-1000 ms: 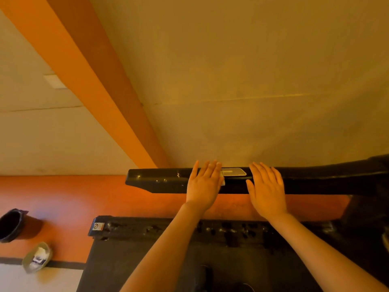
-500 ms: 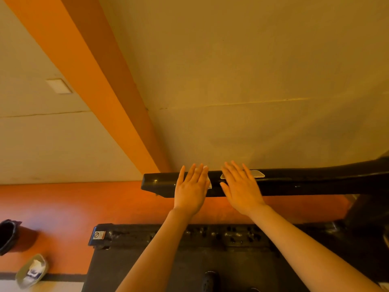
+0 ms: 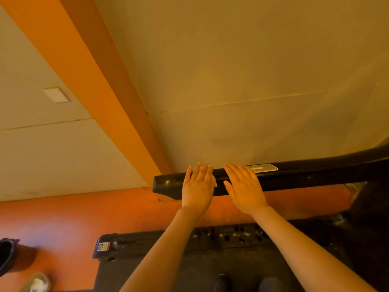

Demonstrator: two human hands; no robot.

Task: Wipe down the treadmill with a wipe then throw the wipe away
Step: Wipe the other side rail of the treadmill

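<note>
both hands slid left vs earlier | left hand flat, pressing wipe on handrail; right hand flat beside it | handrail runs left-right

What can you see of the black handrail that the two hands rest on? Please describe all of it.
The black handrail is a long, glossy bar, plastic by its look, that runs level from a blunt free end on the left to the right edge of the view. A pale silver plate sits on its top. The left hand and the right hand lie flat on it with straight fingers. A bit of white wipe shows beside the left hand.
</note>
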